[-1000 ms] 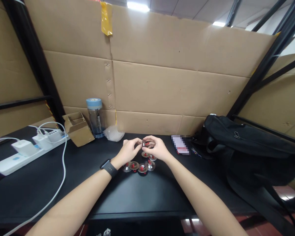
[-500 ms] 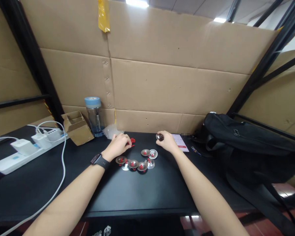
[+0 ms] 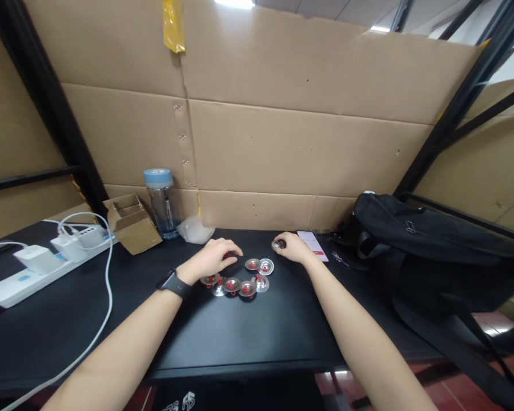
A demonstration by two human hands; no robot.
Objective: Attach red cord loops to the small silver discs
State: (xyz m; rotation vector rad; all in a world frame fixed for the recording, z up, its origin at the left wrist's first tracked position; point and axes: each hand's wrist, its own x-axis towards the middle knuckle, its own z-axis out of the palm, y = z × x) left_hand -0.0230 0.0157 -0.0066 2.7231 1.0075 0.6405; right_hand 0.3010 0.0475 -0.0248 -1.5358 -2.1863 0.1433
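Note:
My left hand (image 3: 217,255) hovers over the table with thumb and index finger spread, holding nothing visible. Some red cord (image 3: 228,255) shows partly behind its fingers. In my right hand (image 3: 293,248), thumb and fingers grip a small metal cymbal (image 3: 277,245) low at the table's far side. Between the hands lie several shallow, dish-like cymbals with red loops. A pair of cymbals (image 3: 252,264) touches edge to edge, and nearer me a curved row overlaps, with one cymbal (image 3: 247,289) at its front. My left wrist partly covers the row's left end.
A clear bottle with a blue lid (image 3: 159,200), an opened cardboard box (image 3: 133,228) and a plastic bag (image 3: 196,229) stand at the back left. A white power strip (image 3: 12,288) trails a cable. On the right are a phone-like panel (image 3: 317,249) and a black backpack (image 3: 428,251).
My left hand has shifted right and its pinched fingers have spread apart. My right hand has lowered the cymbal toward the table. The view has tilted slightly.

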